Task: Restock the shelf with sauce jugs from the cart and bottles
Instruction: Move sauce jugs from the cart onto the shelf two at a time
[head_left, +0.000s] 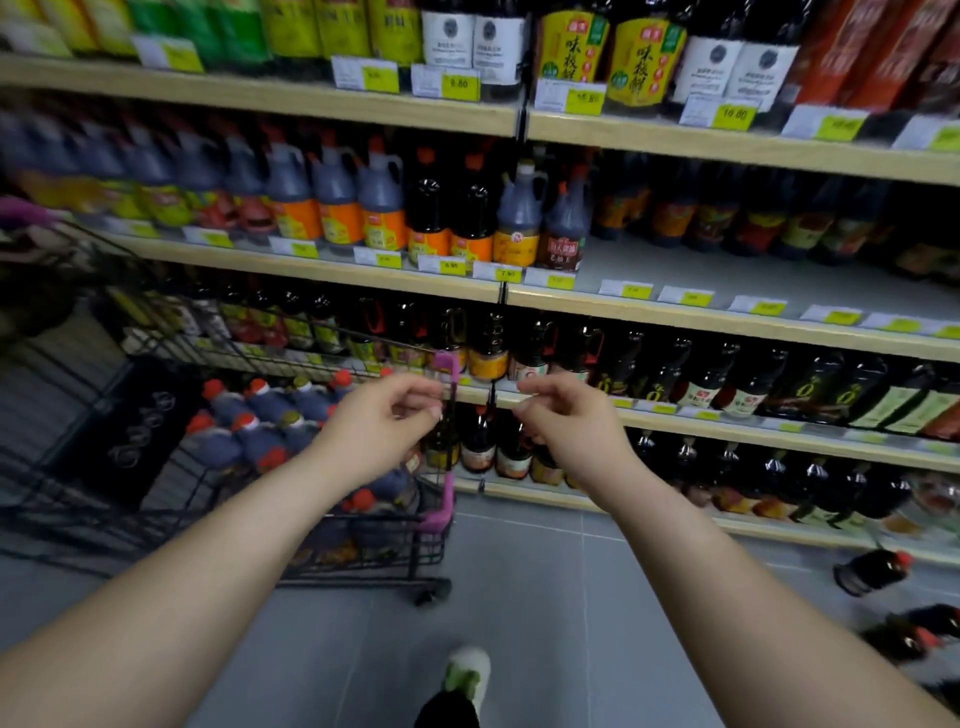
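Nothing's being held, grip loosely curled on left hand (384, 418) and right hand (569, 415). Loads of jugs (270, 415) are being left in the cart (435, 519), shelf (727, 273) gap unfilled.

Red-capped dark sauce jugs (270, 421) fill the cart (384, 551).

Count: 1 cart (374, 551), 2 grips (left grip (384, 415), right grip (566, 415)), 4 shelf boards (727, 322), 1 shoe (470, 670), at least 2 bottles on the floor (872, 571), cart jugs (260, 415) too blurred to count.
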